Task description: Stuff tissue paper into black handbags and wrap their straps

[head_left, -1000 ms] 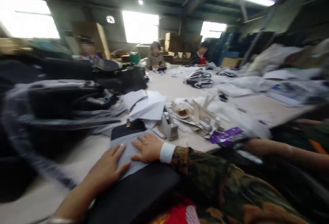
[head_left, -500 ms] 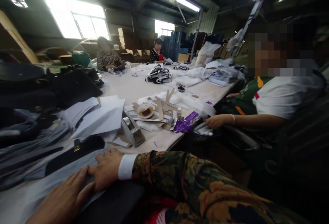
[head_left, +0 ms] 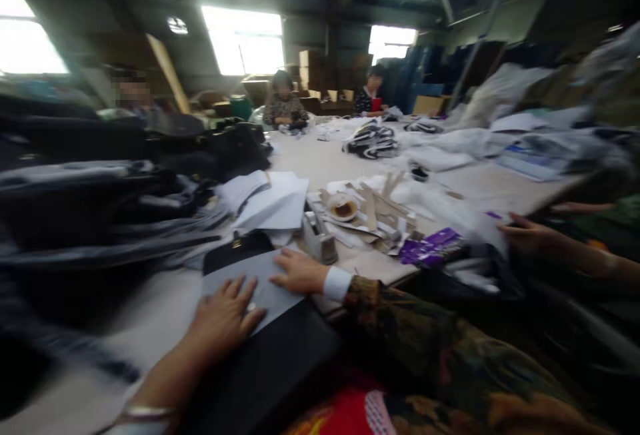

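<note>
A black bag [head_left: 270,362] lies at the table's near edge, reaching toward my lap. Over it is a grey-white sheet [head_left: 265,278], and a black flap [head_left: 225,255] with a small gold clasp shows past the sheet's far edge. My left hand [head_left: 223,315] rests flat on the sheet with fingers spread. To the right, my right hand [head_left: 300,272] touches the sheet's right edge, its fingers stretched out. A small pale spot shows beside my left thumb; what it is I cannot make out.
A tape dispenser [head_left: 320,238] stands beyond my right hand, near white papers [head_left: 275,202], cardboard strips [head_left: 373,208] and a small dish [head_left: 343,208] of brown liquid. Black bags [head_left: 200,148] are piled at left. A co-worker's hand [head_left: 530,235] is at right, by a purple packet [head_left: 430,246].
The view has swung left, so the scene sits further right. My left hand now lies further forward on the sheet, with its fingers more spread, and the black bag shows more fully.
</note>
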Tool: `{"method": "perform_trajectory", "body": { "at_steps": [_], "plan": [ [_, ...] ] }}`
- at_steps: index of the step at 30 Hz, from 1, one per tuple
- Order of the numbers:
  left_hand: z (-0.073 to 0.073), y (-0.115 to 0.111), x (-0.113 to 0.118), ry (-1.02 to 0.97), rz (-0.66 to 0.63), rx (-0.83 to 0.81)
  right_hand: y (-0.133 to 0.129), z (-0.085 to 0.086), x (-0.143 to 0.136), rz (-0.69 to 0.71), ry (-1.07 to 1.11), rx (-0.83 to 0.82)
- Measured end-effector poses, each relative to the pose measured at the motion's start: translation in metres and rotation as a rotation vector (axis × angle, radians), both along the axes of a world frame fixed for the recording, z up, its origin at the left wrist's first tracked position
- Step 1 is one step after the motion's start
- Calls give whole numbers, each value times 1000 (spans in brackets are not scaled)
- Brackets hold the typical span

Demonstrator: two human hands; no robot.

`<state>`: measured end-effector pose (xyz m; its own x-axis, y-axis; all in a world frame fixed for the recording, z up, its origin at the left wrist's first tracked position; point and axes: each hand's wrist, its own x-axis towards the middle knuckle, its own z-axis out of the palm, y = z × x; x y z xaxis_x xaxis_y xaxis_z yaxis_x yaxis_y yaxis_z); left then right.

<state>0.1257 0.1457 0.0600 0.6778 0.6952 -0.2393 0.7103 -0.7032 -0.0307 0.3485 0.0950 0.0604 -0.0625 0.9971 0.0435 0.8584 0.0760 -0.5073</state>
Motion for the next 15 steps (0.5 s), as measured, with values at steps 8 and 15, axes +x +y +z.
{"method": "perform_trajectory", "body": {
  "at_steps": [8,15],
  "plan": [
    [20,-14,33,-95,-59,-87,-87,0,71,-65,56,434],
    [-37,19,-17,-115,46,47,-146,7,131,-551,101,511]
  ]
}}
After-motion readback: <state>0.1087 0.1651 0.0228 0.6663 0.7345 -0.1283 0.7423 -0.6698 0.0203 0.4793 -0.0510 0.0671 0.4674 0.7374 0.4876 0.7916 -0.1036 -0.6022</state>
